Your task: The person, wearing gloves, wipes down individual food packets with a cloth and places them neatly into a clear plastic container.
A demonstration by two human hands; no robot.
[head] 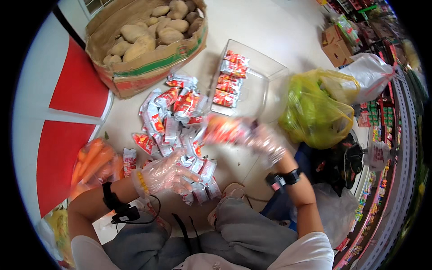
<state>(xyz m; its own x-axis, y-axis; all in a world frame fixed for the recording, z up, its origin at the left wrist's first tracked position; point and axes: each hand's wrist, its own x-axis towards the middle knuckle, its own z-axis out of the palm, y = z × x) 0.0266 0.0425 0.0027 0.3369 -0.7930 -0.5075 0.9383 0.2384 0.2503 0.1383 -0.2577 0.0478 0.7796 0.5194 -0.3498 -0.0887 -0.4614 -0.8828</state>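
Observation:
My right hand (pixel 265 141), in a clear plastic glove and blurred by motion, grips a red and silver snack packet (pixel 226 130) above the floor, just below the clear plastic bin (pixel 266 72). Inside that bin, a row of similar packets (pixel 225 98) lies along its left wall. My left hand (pixel 168 173), gloved too, rests over the lower part of a loose pile of packets (pixel 172 125), its fingers apart and touching or close to several of them. Whether it holds one cannot be told for certain; none shows in its grasp.
A cardboard box of potatoes (pixel 152 69) stands beyond the pile. A bag of carrots (pixel 96 162) lies at left. Right of the bin are a yellow bag of green produce (pixel 314 108), a white bag (pixel 368 76) and stocked shelves (pixel 381 189). My knees border the near side.

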